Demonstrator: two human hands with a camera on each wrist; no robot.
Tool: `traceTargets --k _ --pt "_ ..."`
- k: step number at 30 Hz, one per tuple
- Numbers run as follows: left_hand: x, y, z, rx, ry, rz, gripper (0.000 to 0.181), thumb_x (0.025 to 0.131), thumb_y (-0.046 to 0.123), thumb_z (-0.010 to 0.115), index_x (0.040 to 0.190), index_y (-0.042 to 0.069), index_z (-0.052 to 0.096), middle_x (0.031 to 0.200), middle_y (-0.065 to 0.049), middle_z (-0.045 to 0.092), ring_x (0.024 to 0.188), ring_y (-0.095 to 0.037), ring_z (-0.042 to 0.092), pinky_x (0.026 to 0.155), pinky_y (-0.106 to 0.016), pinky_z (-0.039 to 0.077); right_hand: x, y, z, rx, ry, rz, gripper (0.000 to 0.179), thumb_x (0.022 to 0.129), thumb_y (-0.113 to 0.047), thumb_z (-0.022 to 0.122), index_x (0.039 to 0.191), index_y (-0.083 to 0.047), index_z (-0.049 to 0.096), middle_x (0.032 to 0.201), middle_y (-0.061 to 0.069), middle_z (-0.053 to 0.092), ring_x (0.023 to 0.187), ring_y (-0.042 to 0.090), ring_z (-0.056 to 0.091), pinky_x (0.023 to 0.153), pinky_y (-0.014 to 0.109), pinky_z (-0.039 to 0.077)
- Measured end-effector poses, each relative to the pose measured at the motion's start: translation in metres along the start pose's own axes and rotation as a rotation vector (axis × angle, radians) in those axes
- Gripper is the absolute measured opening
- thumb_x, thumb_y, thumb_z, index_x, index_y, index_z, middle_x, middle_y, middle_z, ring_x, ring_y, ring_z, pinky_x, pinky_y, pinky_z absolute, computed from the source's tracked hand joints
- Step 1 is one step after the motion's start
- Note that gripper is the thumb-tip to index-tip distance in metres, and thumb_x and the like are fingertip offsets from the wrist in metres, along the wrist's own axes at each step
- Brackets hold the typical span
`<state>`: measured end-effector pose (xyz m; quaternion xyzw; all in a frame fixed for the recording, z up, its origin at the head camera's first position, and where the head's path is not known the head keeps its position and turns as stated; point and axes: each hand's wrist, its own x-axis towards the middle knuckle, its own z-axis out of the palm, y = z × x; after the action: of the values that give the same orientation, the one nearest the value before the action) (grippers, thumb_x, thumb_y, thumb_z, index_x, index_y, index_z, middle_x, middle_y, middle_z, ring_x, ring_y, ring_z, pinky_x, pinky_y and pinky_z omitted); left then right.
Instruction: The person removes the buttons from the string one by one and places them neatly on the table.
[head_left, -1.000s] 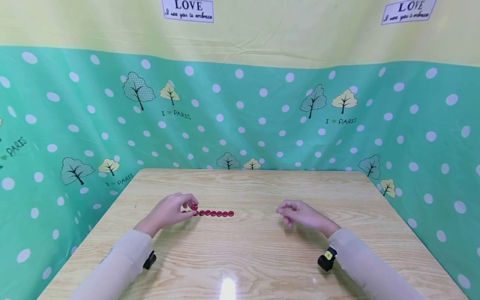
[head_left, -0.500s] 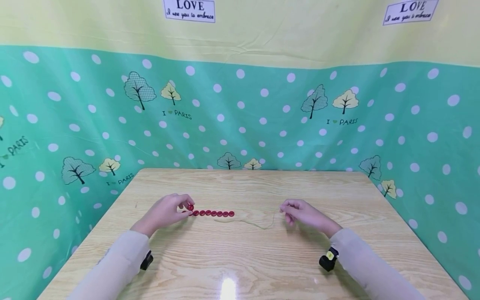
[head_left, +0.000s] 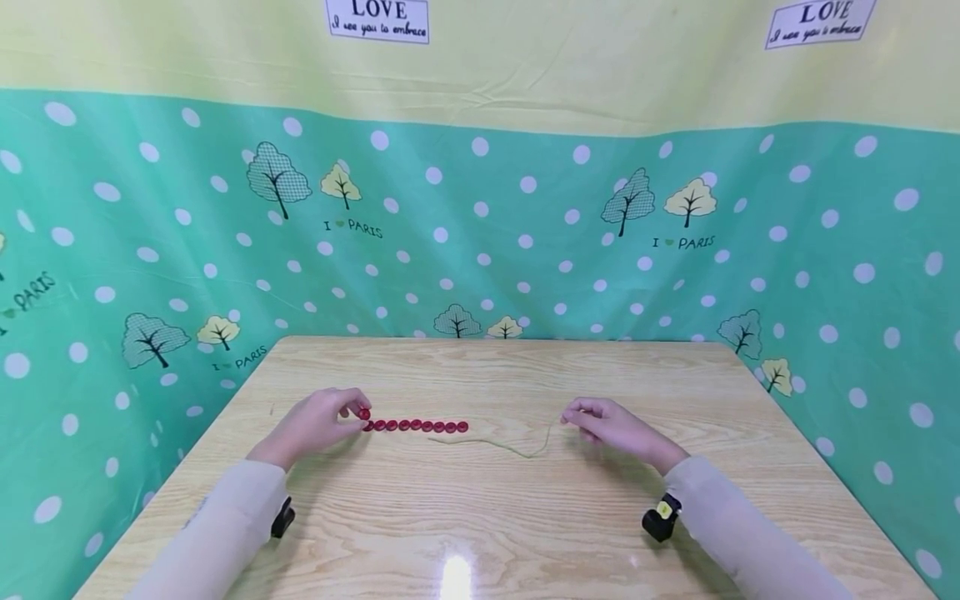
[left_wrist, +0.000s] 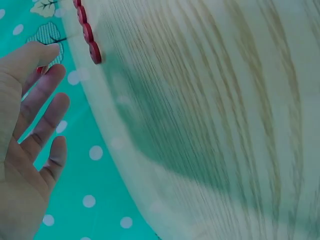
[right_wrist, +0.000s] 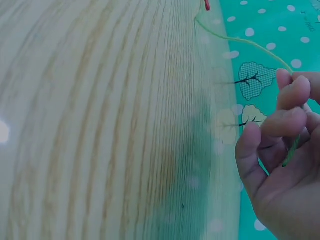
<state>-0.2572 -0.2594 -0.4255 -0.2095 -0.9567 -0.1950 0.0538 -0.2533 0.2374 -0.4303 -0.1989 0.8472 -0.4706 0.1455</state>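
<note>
My left hand (head_left: 311, 425) is at the left end of a row of small round red buttons (head_left: 416, 425) lying on the wooden table. Between its thumb and index finger it pinches one red button (head_left: 364, 413); only a sliver of that button shows in the left wrist view. My right hand (head_left: 618, 429), on the right side of the table, pinches one end of a thin green string (right_wrist: 245, 42). The tail of this string (right_wrist: 291, 154) pokes out below the fingers in the right wrist view. From the hand the string droops and runs left just in front of the row.
A light wood table (head_left: 480, 517) lies under both hands, with a bright glare spot (head_left: 455, 575) near the front. A green and yellow patterned curtain (head_left: 480, 200) closes off the back and sides. Small black cameras (head_left: 660, 518) sit on both wrists.
My left hand has moved left along the row with the red button, uncovering more buttons. My right hand has shifted slightly right, still holding the string, which shows more plainly now.
</note>
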Motion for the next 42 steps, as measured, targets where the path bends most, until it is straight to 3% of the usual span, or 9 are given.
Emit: traceTargets --k 16,22,29,42 --pt "-0.005 -0.014 0.003 -0.021 -0.099 -0.108 0.016 0.089 0.018 0.076 0.105 0.014 0.074 0.097 0.003 0.070 0.089 -0.018 0.063 0.084 -0.046 0.054 -0.003 0.002 -0.002 0.009 0.025 0.017 0.037 0.106 -0.032 0.052 0.116 0.000 0.066 0.069 0.004 0.048 0.059 0.013 0.041 0.056 0.026 0.036" --pt "-0.006 -0.019 0.008 -0.046 -0.121 -0.152 0.018 0.089 0.016 0.076 0.106 0.013 0.075 0.095 0.003 0.067 0.087 -0.017 0.059 0.083 -0.042 0.053 -0.003 0.004 -0.003 0.010 0.025 0.015 0.038 0.106 -0.032 0.052 0.115 0.002 0.066 0.069 0.003 0.048 0.058 0.012 0.040 0.055 0.024 0.035" --pt "-0.004 -0.024 0.014 -0.064 -0.133 -0.143 0.023 0.091 0.015 0.074 0.112 0.009 0.074 0.092 0.003 0.064 0.084 -0.017 0.056 0.079 -0.039 0.051 -0.004 0.005 -0.002 0.019 0.023 0.008 0.038 0.106 -0.031 0.051 0.115 0.003 0.065 0.072 0.009 0.051 0.058 0.013 0.040 0.054 0.024 0.034" --pt "-0.004 -0.024 0.017 -0.091 -0.113 -0.127 0.025 0.091 0.013 0.073 0.114 0.005 0.072 0.094 0.001 0.065 0.087 -0.018 0.058 0.083 -0.042 0.051 -0.005 0.008 -0.010 -0.018 0.020 0.033 0.039 0.106 -0.036 0.050 0.119 -0.003 0.067 0.065 -0.001 0.041 0.058 0.015 0.037 0.059 0.030 0.038"
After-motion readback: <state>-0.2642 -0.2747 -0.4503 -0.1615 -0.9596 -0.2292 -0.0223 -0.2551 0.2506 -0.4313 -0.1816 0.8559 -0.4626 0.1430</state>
